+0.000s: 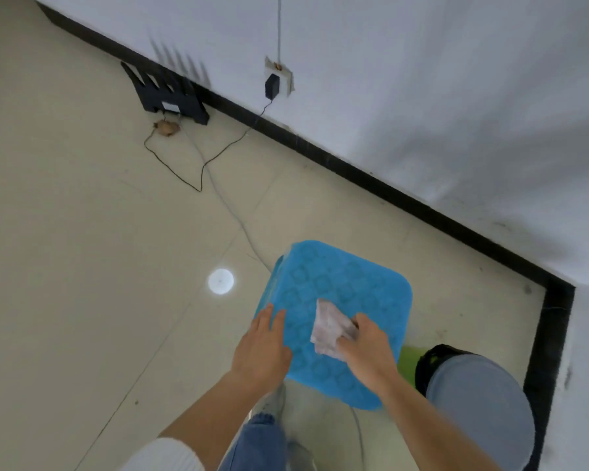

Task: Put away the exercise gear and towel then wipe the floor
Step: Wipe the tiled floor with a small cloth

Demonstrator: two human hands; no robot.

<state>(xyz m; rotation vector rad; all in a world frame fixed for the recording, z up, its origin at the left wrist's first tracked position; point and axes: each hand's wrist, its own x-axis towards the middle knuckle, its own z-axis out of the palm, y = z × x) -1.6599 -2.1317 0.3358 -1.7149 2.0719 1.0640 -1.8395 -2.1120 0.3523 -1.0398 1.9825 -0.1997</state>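
1. Nearby, the right hand (pixel 368 348) has its fingers curled round a crumpled pale cloth (pixel 330 329), pressing it on the blue plastic stool (pixel 354 280).
2. The left hand (pixel 262 348) rests straight-fingered on the stool's edge.
3. Beyond, the tiled floor (pixel 82 232) looks not yet wiped: a brown scrap (pixel 165 128) lies by the router (pixel 164 96).

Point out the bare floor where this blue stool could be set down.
Widest bare patch: the beige tiled floor left of the blue plastic stool, nearer than the thin black cable. A narrower strip lies between the stool and the black skirting board. Crowded: by the black antennaed router, and at the corner beside the grey rounded object.
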